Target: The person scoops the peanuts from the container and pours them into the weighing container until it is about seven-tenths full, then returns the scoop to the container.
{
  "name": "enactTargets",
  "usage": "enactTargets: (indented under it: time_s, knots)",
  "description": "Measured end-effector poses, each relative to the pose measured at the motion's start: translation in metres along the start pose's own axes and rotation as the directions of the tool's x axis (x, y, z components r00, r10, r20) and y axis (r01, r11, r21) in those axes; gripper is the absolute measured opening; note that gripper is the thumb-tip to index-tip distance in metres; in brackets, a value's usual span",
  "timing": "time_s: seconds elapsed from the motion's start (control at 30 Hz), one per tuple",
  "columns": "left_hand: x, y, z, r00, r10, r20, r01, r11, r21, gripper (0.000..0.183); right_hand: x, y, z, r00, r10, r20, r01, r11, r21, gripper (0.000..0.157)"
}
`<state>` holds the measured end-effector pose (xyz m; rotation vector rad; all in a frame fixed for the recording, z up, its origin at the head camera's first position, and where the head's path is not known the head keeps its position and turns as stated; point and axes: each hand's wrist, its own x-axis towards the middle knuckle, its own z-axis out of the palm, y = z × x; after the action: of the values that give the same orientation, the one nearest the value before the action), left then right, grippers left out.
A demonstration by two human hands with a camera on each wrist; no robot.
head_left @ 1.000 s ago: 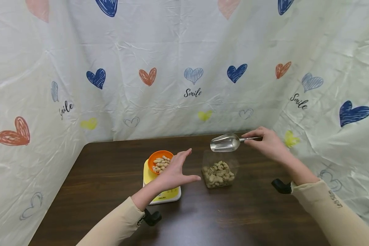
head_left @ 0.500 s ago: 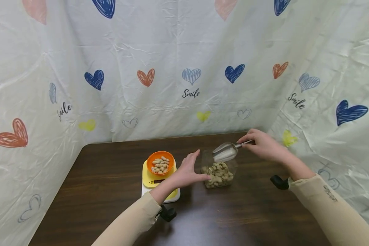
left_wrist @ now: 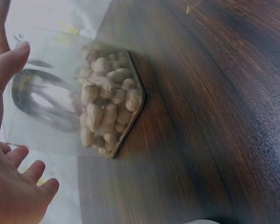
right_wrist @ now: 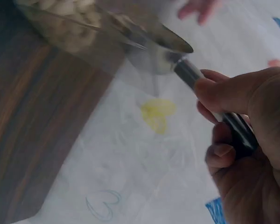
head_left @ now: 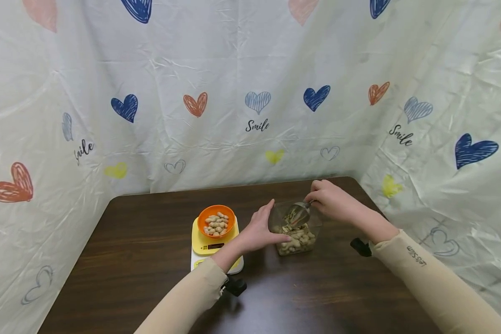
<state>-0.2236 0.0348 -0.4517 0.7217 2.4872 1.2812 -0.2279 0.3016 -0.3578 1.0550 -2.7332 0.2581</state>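
In the head view a clear box (head_left: 317, 221) of unshelled peanuts (head_left: 299, 242) stands on the table, right of centre. My right hand (head_left: 333, 202) grips the handle of a metal scoop (head_left: 297, 215), tilted down into the box with its front at the peanuts. The right wrist view shows thumb and fingers wrapped round the handle (right_wrist: 188, 73). At the box's left side is my left hand (head_left: 256, 233), fingers spread and thumb along the near wall. In the left wrist view the fingers (left_wrist: 35, 170) look loosely extended by the wall; firm contact cannot be told.
Left of the box, an orange bowl (head_left: 200, 226) holding several peanuts sits on a yellow and white scale (head_left: 199, 245), which my left forearm partly covers. A dark wooden table (head_left: 142, 241) lies beneath. Behind it hangs a white curtain (head_left: 217, 153) with printed hearts.
The scoop has gone from above the box down and left into it, in my right hand. My left hand has moved right, from over the scale to the box's side.
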Motion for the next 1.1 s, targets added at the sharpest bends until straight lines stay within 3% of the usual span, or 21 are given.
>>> enactTargets:
  time_s: [0.13,0.27,0.4,0.57,0.87,1.1]
  knots:
    - [0.002,0.002,0.002,1.0,0.011,-0.007,-0.011,1.0,0.01,0.112,0.005,0.003,0.019,0.997,-0.075,0.018,0.075,0.997,-0.012,0.019]
    - [0.003,0.003,0.002,1.0,0.023,-0.02,-0.023,0.999,0.033,0.11,0.009,0.008,0.027,0.992,-0.077,0.096,0.07,0.995,0.075,0.02]
    - [0.004,0.002,0.003,0.999,0.025,-0.035,-0.023,0.998,0.051,0.108,0.013,0.014,0.02,0.977,-0.014,0.215,-0.023,0.985,0.17,0.021]
    - [0.004,0.001,0.006,0.999,0.028,-0.033,-0.026,0.997,0.068,0.109,0.02,0.017,0.01,0.924,0.077,0.375,-0.17,0.96,0.221,0.023]
    - [0.006,0.002,0.01,0.999,0.014,-0.048,-0.01,0.997,0.082,0.109,0.015,0.02,-0.004,0.865,0.114,0.488,-0.275,0.922,0.272,0.025]
    - [0.006,0.003,0.008,0.999,0.008,-0.047,-0.004,0.997,0.076,0.11,0.009,0.019,-0.001,0.887,0.091,0.453,-0.257,0.912,0.319,0.023]
